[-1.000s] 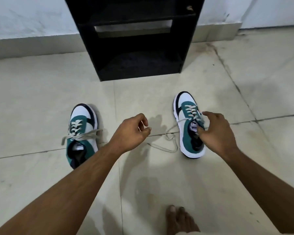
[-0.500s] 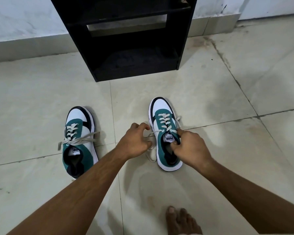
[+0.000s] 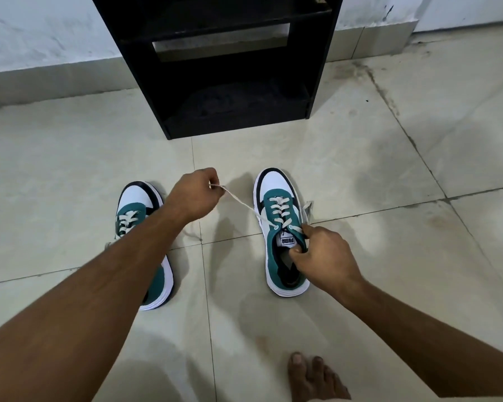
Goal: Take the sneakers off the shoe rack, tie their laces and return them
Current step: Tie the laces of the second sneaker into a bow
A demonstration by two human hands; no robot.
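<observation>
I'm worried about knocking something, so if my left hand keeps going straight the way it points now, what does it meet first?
Probably nothing near: the left hand, pinching the lace, points up and to the right over bare floor. Farther along stands the black shoe rack, though depth is hard to judge.

Left hand (image 3: 194, 195) raised left of the right sneaker (image 3: 279, 227), fingers pinched. Right hand (image 3: 323, 253) pinched at its tongue. Both forearms extended.

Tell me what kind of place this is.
Probably a home entryway: a black shoe rack against a white wall, a tiled floor, and a bare foot.
</observation>
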